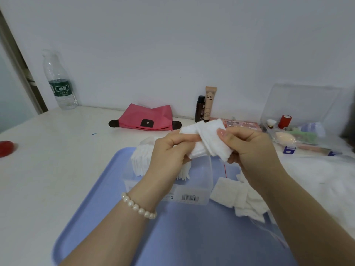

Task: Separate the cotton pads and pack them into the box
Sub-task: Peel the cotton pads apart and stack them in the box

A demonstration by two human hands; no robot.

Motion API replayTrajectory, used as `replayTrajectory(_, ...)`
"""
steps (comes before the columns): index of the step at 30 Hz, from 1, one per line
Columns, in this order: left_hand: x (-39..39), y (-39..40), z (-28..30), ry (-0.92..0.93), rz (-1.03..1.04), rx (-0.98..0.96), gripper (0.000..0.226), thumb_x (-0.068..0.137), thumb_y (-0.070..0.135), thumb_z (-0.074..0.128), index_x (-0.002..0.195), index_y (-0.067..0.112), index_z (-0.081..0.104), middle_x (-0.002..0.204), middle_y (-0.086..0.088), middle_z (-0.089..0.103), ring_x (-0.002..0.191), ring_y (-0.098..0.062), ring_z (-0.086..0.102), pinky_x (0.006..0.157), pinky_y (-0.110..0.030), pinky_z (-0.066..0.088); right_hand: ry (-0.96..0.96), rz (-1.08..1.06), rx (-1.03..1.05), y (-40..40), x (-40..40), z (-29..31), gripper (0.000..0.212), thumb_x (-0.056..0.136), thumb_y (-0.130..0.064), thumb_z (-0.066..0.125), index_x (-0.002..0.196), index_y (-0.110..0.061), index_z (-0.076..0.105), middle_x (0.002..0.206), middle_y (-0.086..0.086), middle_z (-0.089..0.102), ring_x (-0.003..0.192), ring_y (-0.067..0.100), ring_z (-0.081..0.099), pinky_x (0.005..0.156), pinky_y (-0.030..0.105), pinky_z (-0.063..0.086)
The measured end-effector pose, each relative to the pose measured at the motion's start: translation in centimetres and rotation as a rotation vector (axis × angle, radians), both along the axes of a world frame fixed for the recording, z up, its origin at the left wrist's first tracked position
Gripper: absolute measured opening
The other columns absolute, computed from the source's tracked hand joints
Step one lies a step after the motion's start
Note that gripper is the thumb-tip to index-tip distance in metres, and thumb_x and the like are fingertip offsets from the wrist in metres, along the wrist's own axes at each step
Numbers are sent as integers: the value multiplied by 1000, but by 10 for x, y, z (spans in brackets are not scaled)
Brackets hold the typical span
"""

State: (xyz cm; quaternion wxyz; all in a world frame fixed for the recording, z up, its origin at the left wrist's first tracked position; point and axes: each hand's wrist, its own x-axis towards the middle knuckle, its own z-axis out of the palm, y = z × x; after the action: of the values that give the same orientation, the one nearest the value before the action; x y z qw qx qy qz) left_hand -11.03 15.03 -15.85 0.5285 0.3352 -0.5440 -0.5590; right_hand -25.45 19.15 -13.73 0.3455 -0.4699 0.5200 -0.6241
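Both hands hold a clump of white cotton pads [208, 138] above a clear plastic box [199, 181] on the blue tray [107, 189]. My left hand [169, 150] grips the clump's left part, and my right hand [249, 146] pinches its right part under the thumb. Inside the box, at its left, stand several pads on edge [140, 160], partly hidden by my left wrist. A loose pile of pads [240, 196] lies on the tray right of the box, on a clear bag [276, 233].
At the back stand a water bottle [59, 81], a pink pouch [148, 120], a dark bottle [199, 109] and a BB tube [209, 102]. A clear organizer [299, 120] with cosmetics is at the right. A red object [6, 148] lies at the left edge.
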Motion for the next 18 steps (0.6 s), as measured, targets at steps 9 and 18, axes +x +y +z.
replayTrajectory(9, 1, 0, -1, 80, 3, 49, 16, 82, 15, 65, 73, 3, 71, 103, -27, 62, 93, -29, 62, 88, -45, 54, 280, -169, -227, -4, 1, -9, 17, 75, -10, 74, 72, -26, 70, 61, -11, 68, 59, 18, 62, 55, 30, 54)
replayTrajectory(18, 1, 0, 5, 209, -19, 168, 26, 89, 3, 56, 67, 5, 71, 77, -9, 71, 73, -16, 67, 71, -30, 57, 642, -295, -551, -3, -5, -11, 18, 71, -16, 74, 86, -24, 67, 73, -4, 60, 67, -5, 52, 60, 8, 40)
